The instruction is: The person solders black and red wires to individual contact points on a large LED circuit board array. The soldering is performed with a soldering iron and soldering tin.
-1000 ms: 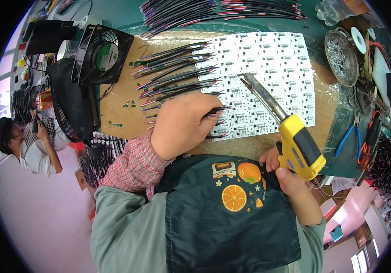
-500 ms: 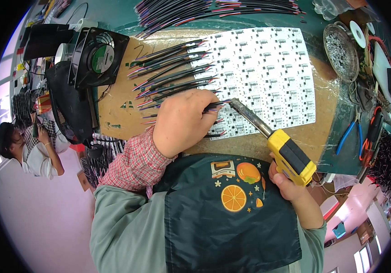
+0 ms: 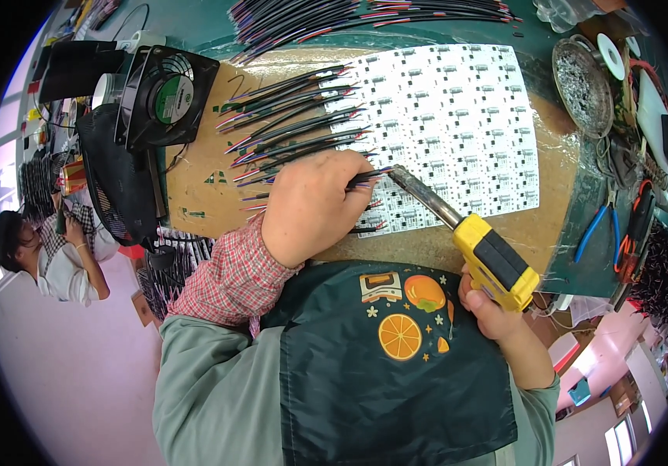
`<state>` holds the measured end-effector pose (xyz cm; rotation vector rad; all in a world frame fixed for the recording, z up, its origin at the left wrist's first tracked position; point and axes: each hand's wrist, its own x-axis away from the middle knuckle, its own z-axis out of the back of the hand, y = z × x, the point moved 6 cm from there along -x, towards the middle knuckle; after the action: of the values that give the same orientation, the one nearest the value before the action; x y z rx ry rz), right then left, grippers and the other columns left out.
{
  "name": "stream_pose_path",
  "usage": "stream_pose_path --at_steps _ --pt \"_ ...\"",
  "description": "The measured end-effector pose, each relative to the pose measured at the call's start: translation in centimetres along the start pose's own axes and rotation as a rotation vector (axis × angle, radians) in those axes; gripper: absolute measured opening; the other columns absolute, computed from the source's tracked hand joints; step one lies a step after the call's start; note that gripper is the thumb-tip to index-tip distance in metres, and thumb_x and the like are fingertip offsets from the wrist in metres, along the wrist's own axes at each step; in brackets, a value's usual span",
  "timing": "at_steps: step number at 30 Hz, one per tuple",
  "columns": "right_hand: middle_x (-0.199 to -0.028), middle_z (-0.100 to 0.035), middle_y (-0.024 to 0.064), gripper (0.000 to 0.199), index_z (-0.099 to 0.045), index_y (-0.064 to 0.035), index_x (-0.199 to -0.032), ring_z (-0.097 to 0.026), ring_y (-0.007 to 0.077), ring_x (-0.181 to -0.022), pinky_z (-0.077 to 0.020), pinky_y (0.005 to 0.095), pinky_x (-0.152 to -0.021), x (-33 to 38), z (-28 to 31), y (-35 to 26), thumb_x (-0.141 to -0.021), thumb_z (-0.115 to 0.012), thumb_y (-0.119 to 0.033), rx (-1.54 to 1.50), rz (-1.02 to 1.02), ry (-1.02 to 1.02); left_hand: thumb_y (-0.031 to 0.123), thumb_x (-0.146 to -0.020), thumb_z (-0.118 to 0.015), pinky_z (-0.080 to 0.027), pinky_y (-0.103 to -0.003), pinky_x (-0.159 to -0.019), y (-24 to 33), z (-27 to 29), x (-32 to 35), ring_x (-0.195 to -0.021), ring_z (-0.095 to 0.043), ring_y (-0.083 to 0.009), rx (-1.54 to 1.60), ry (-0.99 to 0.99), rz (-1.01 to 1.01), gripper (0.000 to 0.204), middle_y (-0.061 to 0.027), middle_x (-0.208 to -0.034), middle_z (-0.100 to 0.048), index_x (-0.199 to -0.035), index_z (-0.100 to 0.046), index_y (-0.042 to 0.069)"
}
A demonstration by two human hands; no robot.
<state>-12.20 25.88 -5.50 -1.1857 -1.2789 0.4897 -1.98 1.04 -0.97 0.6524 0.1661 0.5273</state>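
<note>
My left hand [image 3: 314, 203] pinches a black cable [image 3: 363, 179], whose stripped end lies at the left part of a white circuit board sheet [image 3: 458, 116]. In my right hand [image 3: 489, 312] is a yellow and black soldering gun [image 3: 497, 260], gripped by its handle. Its metal tip meets the cable's end, or lies just beside it; which one is too small to tell. Several more black cables [image 3: 287, 116] with coloured wire ends lie in rows along the sheet's left edge, above my left hand. My left palm hides some of them.
A black fan [image 3: 167, 97] stands at the left. Bundles of cables [image 3: 303, 23] lie along the far edge. On the right are a round metal dish [image 3: 582, 85], a solder spool [image 3: 610, 57] and blue-handled pliers [image 3: 598, 229]. Another person [image 3: 54, 248] sits at the far left.
The soldering gun has shifted slightly to the left and up, its tip moving a little along the cable end. My left hand has stayed in place.
</note>
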Motion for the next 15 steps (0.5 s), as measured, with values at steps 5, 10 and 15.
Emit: stream_pose_path --at_steps 5,10,15 --pt "-0.069 -0.046 0.0021 0.048 -0.047 0.0015 -0.115 -0.045 0.0106 -0.06 -0.0385 0.0234 -0.054 -0.04 0.1 -0.09 -0.082 -0.067 -0.028 0.05 -0.031 -0.018 0.009 -0.076 -0.068 -0.05 -0.036 -0.062 -0.04 -0.1 -0.01 -0.069 -0.063 -0.0302 0.004 0.001 0.011 0.01 -0.0125 -0.076 -0.064 -0.084 -0.065 0.003" --pt "-0.068 -0.045 0.0006 0.057 -0.045 0.0019 -0.121 -0.044 0.0102 -0.061 -0.0374 0.0229 -0.054 0.17 0.17 0.09 -0.081 -0.068 -0.031 0.051 -0.023 0.014 0.008 -0.075 -0.068 -0.05 -0.036 -0.061 -0.05 -0.14 -0.04 -0.069 -0.063 -0.0301 0.006 0.005 0.0 0.01 -0.0126 -0.076 -0.064 -0.083 -0.064 0.003" --pt "-0.075 -0.055 0.0027 0.016 -0.058 -0.0037 -0.093 -0.052 0.0145 -0.066 -0.0425 0.0294 -0.058 0.41 0.45 -0.21 -0.081 -0.066 -0.01 -0.052 -0.002 -0.05 0.008 -0.075 -0.068 -0.05 -0.036 -0.061 0.04 0.04 -0.14 -0.069 -0.063 -0.03 0.016 -0.003 0.01 0.011 -0.0128 -0.076 -0.064 -0.083 -0.064 0.003"
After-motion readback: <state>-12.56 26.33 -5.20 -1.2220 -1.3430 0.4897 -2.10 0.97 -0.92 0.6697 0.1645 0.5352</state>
